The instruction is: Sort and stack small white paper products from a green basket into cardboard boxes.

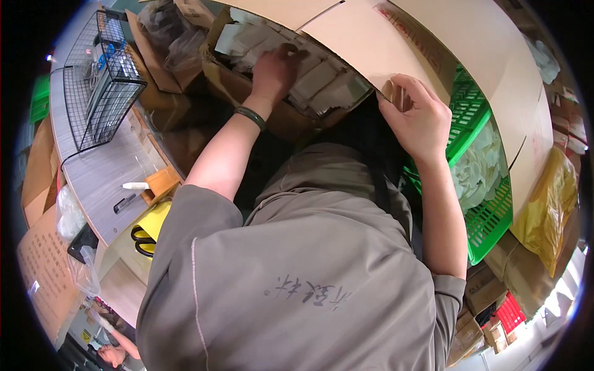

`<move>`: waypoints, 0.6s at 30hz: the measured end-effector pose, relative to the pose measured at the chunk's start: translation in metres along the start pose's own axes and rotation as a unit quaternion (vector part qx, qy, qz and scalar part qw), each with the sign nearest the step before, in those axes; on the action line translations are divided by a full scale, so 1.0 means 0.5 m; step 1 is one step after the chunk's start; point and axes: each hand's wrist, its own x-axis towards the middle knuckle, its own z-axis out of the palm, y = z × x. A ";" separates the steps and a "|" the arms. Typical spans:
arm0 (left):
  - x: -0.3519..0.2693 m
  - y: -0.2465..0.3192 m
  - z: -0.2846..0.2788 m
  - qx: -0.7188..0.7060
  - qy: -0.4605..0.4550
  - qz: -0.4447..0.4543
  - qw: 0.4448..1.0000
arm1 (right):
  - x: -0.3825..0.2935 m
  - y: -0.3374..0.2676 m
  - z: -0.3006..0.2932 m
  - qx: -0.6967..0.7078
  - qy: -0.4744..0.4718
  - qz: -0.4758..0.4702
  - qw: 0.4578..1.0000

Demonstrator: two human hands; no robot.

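Observation:
My left hand (277, 73), with a dark green bangle at the wrist, reaches over an open cardboard box (241, 88). Small white packets or cartons (320, 83) fill that box in rows. The fingers are bent and blurred just above them, and whether anything is between the fingertips is unclear. On the other side, my right hand (420, 113) pinches the lower edge of a large cardboard flap (345, 44), thumb below and fingers curled over. The flap leans across the far side of the white packets and hides part of the box.
A black wire basket (104, 88) stands on the grey desk (93, 185) at left, near a white marker (135, 186) and yellow scissors (145, 239). Green plastic crates (487, 218) holding pale crumpled material stand at right. Another person (113, 350) is at lower left.

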 end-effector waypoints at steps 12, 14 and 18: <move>-0.075 0.084 -0.025 -0.033 -0.074 0.087 0.993 | -0.046 0.019 0.082 -0.051 -0.035 -0.041 0.997; -0.076 0.131 -0.025 -0.084 -0.018 0.171 0.982 | -0.043 0.014 0.080 -0.053 -0.028 -0.047 0.997; -0.067 0.168 0.016 -0.076 -0.065 0.227 0.969 | -0.030 0.009 0.064 -0.057 -0.013 -0.050 0.997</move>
